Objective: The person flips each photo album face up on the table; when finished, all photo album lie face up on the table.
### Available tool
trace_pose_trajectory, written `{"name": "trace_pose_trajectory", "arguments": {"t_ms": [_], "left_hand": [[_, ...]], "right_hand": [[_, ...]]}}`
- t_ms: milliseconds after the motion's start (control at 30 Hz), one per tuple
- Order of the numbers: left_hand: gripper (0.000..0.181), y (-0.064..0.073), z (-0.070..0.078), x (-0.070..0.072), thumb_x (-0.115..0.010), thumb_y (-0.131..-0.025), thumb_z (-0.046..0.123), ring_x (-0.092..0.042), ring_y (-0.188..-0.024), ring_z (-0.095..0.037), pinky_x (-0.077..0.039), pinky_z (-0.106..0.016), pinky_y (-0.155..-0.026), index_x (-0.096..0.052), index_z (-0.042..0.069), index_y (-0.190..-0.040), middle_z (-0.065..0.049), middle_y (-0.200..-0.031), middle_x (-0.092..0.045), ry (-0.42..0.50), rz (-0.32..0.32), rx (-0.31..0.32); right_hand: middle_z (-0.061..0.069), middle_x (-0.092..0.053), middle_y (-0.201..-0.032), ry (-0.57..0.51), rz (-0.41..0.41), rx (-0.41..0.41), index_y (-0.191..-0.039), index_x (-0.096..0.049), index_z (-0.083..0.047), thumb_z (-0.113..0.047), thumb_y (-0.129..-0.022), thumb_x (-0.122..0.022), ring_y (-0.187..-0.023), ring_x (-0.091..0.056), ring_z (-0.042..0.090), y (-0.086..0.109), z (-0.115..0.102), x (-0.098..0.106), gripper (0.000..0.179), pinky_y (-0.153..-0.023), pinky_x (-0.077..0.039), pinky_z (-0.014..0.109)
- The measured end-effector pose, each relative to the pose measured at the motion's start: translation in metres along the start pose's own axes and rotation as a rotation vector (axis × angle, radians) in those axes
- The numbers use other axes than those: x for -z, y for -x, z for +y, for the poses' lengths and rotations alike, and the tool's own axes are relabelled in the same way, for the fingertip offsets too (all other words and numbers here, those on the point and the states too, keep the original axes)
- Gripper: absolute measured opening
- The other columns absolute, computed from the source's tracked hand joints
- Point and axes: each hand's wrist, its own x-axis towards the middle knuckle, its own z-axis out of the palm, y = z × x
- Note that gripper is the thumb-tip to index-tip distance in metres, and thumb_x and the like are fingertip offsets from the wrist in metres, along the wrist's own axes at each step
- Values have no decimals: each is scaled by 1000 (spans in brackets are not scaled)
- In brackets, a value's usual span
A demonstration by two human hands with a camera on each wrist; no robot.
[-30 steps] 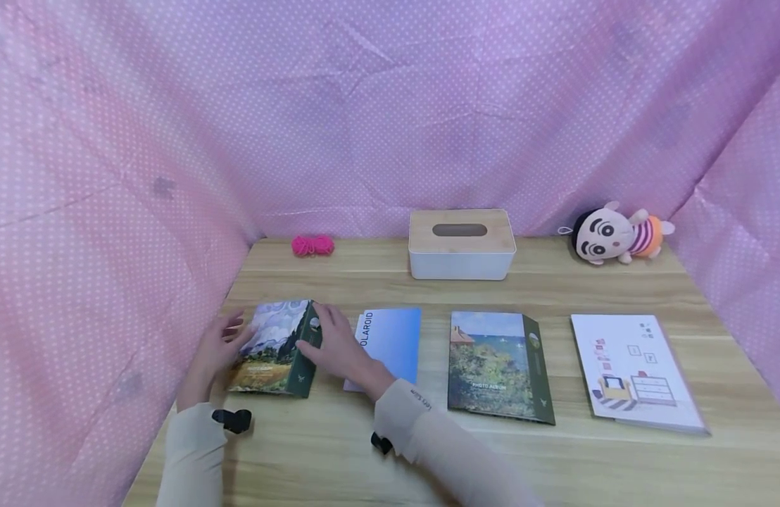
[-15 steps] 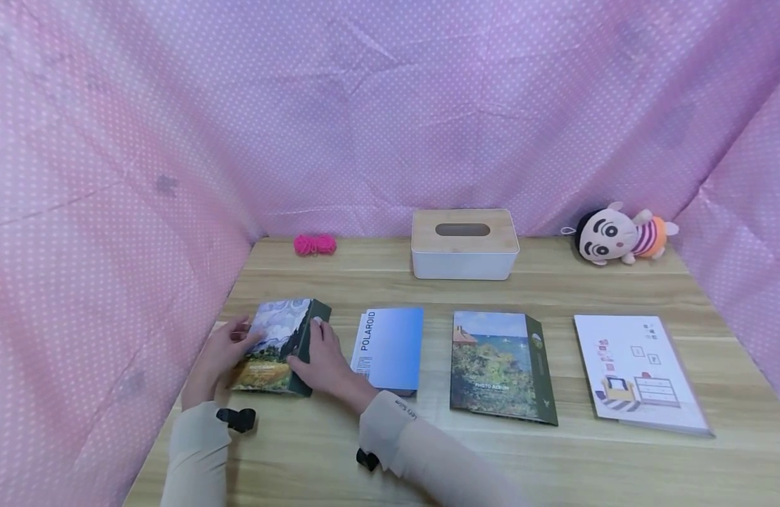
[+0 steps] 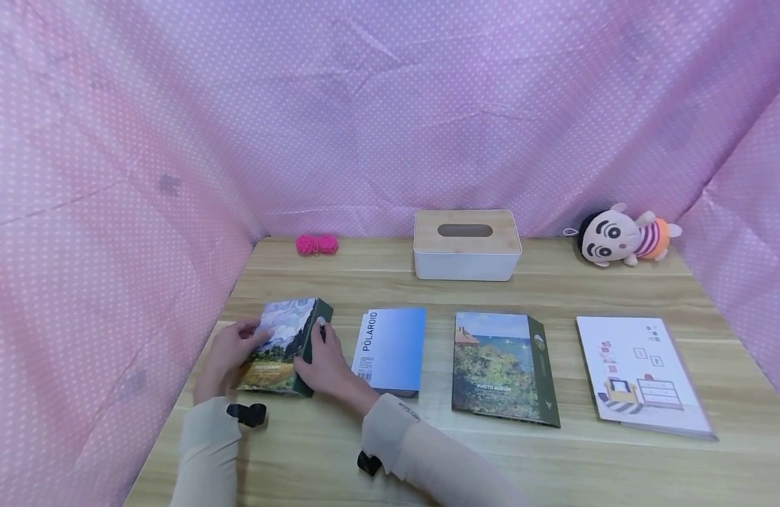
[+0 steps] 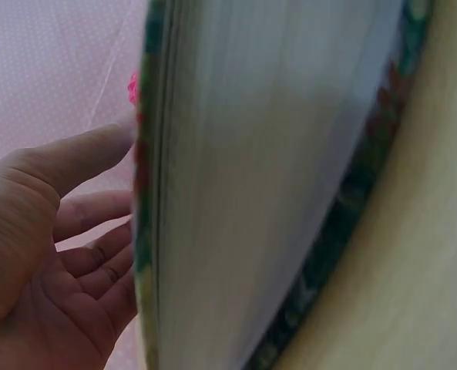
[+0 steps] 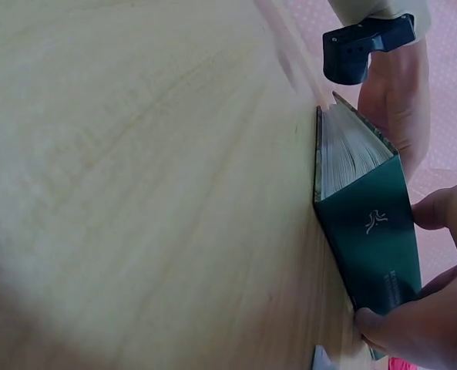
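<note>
A photo album [image 3: 279, 345] with a painted landscape cover and dark green spine lies at the table's left, its cover a little raised. My left hand [image 3: 228, 348] rests at its left side, thumb on the cover; in the left wrist view the fingers look nearly straight, their tips hidden behind the cover. My right hand [image 3: 326, 359] grips the spine side. The right wrist view shows the right thumb and fingers [image 5: 413, 327] on opposite edges of the green spine [image 5: 374, 231]. The page edges [image 4: 236, 154] face the left wrist camera.
Right of the album lie a blue Polaroid book [image 3: 396, 345], a second photo album [image 3: 491, 366] and a white illustrated book [image 3: 631, 352]. At the back are pink yarn [image 3: 317, 244], a tissue box [image 3: 467, 264] and a plush doll [image 3: 618, 237]. Pink dotted cloth [image 3: 390, 120] surrounds the table.
The right hand has come down along the spine and now grips it. The album sits slightly further right and shows more of its spine. The left hand has shifted right with it.
</note>
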Motion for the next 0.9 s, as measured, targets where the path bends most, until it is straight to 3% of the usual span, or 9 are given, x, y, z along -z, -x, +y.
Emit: {"name": "trace_pose_trajectory", "arguments": {"t_ms": [300,633,900], "left_hand": [[71,5,9,-1,-60,-89,53,-54,-113,-35,-45,-47,-93,-51,-1,-134,-26,-127,-56,20,-17,4],[92,8,19,-2,-49,-87,68,-38,-132,-42,-33,-57,-107,-39,-4,-143,-27,-145,-39,36,-176,58],[92,8,33,-2,-45,-90,65,-34,-135,-45,-31,-57,-109,-32,-8,-144,-30,-147,-35,5,-233,-9]], "right_hand": [[11,-8,-161,-20,26,39,-154,-14,-15,-40,-95,-49,-146,-18,27,6,-6,10,74,-113,-31,42],[5,-9,-161,-72,38,16,-154,-18,-22,-50,-92,-55,-138,-35,25,10,-18,22,77,-108,-40,42],[9,-21,-158,-228,81,-26,-154,-19,-16,-48,-90,-60,-136,-38,23,7,-10,32,82,-107,-41,42]]}}
